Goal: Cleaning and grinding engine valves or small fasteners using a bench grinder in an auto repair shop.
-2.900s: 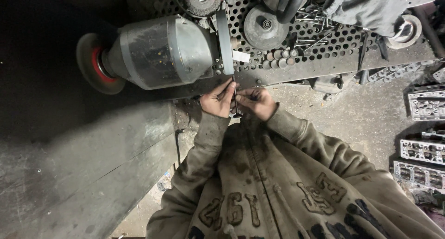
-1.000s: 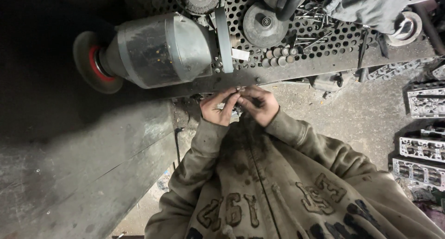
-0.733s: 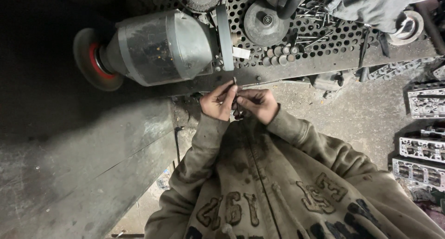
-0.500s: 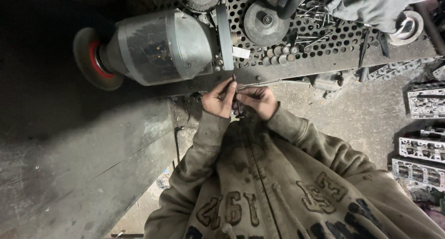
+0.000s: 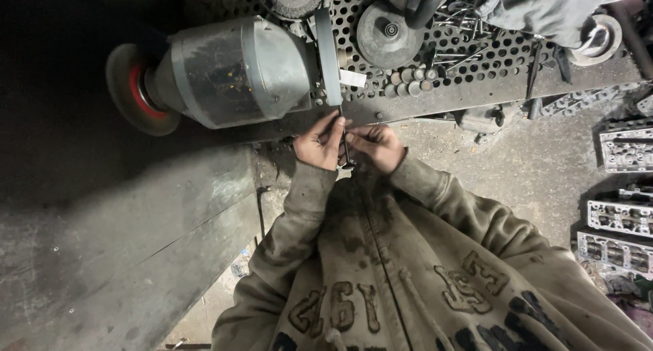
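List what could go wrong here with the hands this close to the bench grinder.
1. Both hands, left hand and right hand, pinch a thin metal rod right against the grinding wheel; a slip could bring fingertips onto the wheel.
2. The rod is small and held only by fingers, so it may catch and be thrown.
3. The loose hoodie cuffs sit near the bench grinder and might snag.
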